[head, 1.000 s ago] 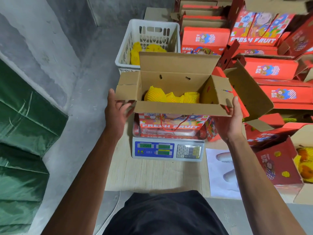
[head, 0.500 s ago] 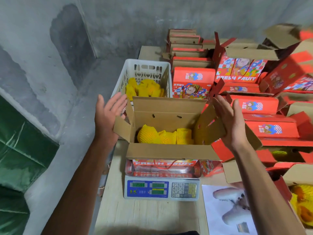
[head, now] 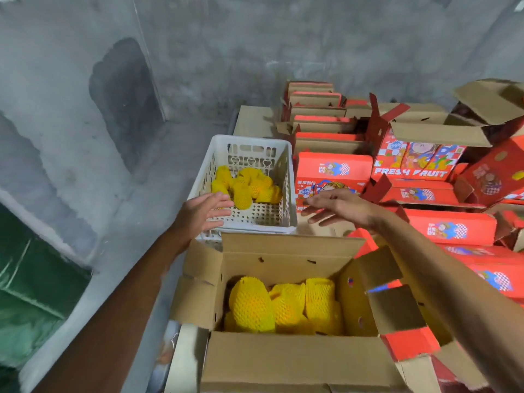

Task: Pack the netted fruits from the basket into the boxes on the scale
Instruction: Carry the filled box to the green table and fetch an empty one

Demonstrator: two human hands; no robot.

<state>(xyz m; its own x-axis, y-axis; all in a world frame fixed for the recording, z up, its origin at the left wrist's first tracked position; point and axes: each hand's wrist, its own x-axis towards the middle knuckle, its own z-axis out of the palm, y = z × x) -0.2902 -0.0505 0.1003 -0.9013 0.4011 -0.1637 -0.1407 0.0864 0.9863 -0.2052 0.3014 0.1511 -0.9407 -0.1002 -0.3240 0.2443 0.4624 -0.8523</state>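
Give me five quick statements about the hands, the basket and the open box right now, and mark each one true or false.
1. Both hands are empty. True: the left hand and right hand have spread fingers and hold nothing.
2. The white basket is empty. False: several netted fruits lie in it.
3. The open cardboard box already holds yellow netted fruits. True.
4. The right hand is inside the basket. False: it hovers beside the basket's right wall, in front of the red boxes.
5. The box's flaps are closed. False: they stand open.
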